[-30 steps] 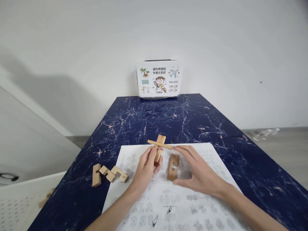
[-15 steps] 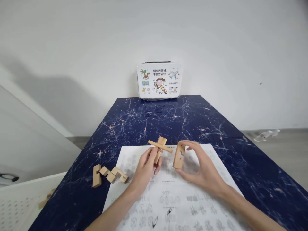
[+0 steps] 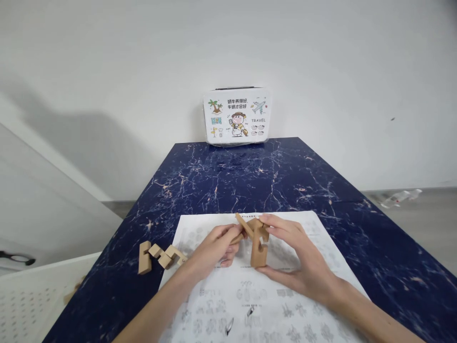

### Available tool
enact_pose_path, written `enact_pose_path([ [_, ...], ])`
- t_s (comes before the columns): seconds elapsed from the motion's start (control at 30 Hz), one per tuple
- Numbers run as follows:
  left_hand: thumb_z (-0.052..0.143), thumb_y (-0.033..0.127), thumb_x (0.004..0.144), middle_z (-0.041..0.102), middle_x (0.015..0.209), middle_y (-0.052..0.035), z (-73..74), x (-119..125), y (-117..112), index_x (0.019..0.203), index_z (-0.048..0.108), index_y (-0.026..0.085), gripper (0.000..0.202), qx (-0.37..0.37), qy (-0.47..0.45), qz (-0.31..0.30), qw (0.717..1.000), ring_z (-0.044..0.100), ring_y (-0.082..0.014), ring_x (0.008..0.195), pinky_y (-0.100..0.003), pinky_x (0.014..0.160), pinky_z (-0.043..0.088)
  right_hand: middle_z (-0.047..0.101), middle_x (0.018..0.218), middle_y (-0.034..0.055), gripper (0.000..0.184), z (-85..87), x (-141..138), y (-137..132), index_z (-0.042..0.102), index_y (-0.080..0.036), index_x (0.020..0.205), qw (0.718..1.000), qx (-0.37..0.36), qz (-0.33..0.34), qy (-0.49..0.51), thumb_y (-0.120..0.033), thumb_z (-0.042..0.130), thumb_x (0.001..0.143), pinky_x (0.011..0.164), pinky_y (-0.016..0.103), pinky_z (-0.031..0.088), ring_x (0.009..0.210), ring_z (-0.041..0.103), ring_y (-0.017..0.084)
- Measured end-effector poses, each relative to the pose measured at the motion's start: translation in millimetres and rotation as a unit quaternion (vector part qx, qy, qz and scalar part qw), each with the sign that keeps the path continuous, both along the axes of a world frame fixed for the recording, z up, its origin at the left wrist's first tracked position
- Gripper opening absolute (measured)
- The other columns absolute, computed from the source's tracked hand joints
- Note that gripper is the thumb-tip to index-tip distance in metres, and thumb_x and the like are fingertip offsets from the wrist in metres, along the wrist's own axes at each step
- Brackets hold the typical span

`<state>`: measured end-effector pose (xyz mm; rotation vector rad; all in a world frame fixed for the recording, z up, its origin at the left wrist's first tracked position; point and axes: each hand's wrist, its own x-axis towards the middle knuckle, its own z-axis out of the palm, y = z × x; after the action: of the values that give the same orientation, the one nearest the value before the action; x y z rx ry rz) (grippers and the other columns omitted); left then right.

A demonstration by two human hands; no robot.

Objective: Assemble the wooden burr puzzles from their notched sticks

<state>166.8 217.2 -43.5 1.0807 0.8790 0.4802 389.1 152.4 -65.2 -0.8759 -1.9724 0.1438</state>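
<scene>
Since half a sec ago: my R hand (image 3: 309,267) has brought the notched block (image 3: 259,255) leftward, up to the thin stick (image 3: 244,226) at my L hand (image 3: 216,247). Gap btwn them gone in this view; they overlap, tho can't tell if truly touching. Stick also swung steeper. For the work, I'd say: pieces lined up for fitting, nothing seated yet.

Orientation: block's long axis runs approx. upright in view, near end to far end, slight lean; notch opens R, twd my palm. Stick slants, upper L to lower R, so the two long axes cross at an angle.

Fingers: R ones clamped on block, thumb at near end, fingertips at far end. L ones closed round the stick's partner piece (image 3: 236,239), mostly hidden by my grip.

Location: block btwn my hands, over the printed sheet (image 3: 235,277) on the tabletop (image 3: 232,186); can't tell if lifted clear. Loose blocks (image 3: 144,259) off L, same as before, untouched.
</scene>
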Motion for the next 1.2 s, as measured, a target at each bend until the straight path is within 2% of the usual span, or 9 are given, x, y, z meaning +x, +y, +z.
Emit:
enact_pose_path([
  [0.3,0.071,0.057,0.086,0.019,0.054,0.0137,13.1,-4,3,0.069,0.033,0.024,0.053,-0.065,-0.002,-0.057,0.996,0.004,-0.0053,0.046,-0.026,0.044,0.004,0.056,0.156,0.0062,0.088,-2.1,0,-2,0.021,-0.039,0.163,0.998,-0.018,0.035,-0.053,-0.023,0.073,0.095,0.108,0.05,0.05,0.142,0.055,0.028],
  [0.53,0.071,0.06,0.085,0.017,0.052,0.0133,13.5,-9,8,0.065,0.032,0.024,0.057,-0.076,0.014,-0.086,0.993,0.003,-0.005,0.046,-0.026,0.045,0.002,0.054,0.158,0.0016,0.09,-0.5,-2,-4,0.015,-0.045,0.164,0.996,-0.034,0.041,-0.066,-0.021,0.07,0.096,0.11,0.051,0.052,0.142,0.055,0.028],
  [0.83,0.074,0.062,0.084,0.019,0.051,0.0136,18.5,-10,11,0.066,0.034,0.024,0.058,-0.094,0.027,-0.113,0.989,0.004,-0.0047,0.045,-0.026,0.044,0.004,0.05,0.161,0.0009,0.092,-6.0,0,-4,0.01,-0.044,0.165,0.993,-0.042,0.063,-0.086,-0.016,0.066,0.097,0.114,0.054,0.05,0.148,0.049,0.027],
  [1.03,0.069,0.055,0.089,0.019,0.052,0.0119,19.6,-10,5,0.062,0.032,0.023,0.056,-0.085,0.04,-0.154,0.984,0.005,-0.0053,0.045,-0.025,0.043,0.005,0.047,0.163,0.002,0.09,-4.7,1,-2,0.014,-0.042,0.165,0.992,-0.056,0.081,-0.083,-0.016,0.067,0.096,0.118,0.053,0.049,0.149,0.047,0.026],
  [1.13,0.061,0.052,0.096,0.02,0.054,0.0113,16.1,-10,1,0.065,0.036,0.023,0.049,-0.055,0.057,-0.137,0.987,0.008,-0.0061,0.044,-0.023,0.04,0.011,0.048,0.162,0.0049,0.089,-3.7,1,-1,0.018,-0.039,0.164,0.993,-0.058,0.074,-0.069,-0.016,0.068,0.095,0.116,0.055,0.051,0.148,0.048,0.027],
  [1.2,0.053,0.054,0.1,0.026,0.056,0.0101,12.0,-9,-2,0.07,0.043,0.023,0.044,0.004,0.09,-0.111,0.99,0.018,-0.0068,0.04,-0.022,0.038,0.02,0.048,0.162,0.0062,0.087,-3.8,1,-1,0.02,-0.038,0.164,0.994,-0.062,0.066,-0.059,-0.017,0.069,0.095,0.114,0.056,0.052,0.148,0.048,0.028],
])
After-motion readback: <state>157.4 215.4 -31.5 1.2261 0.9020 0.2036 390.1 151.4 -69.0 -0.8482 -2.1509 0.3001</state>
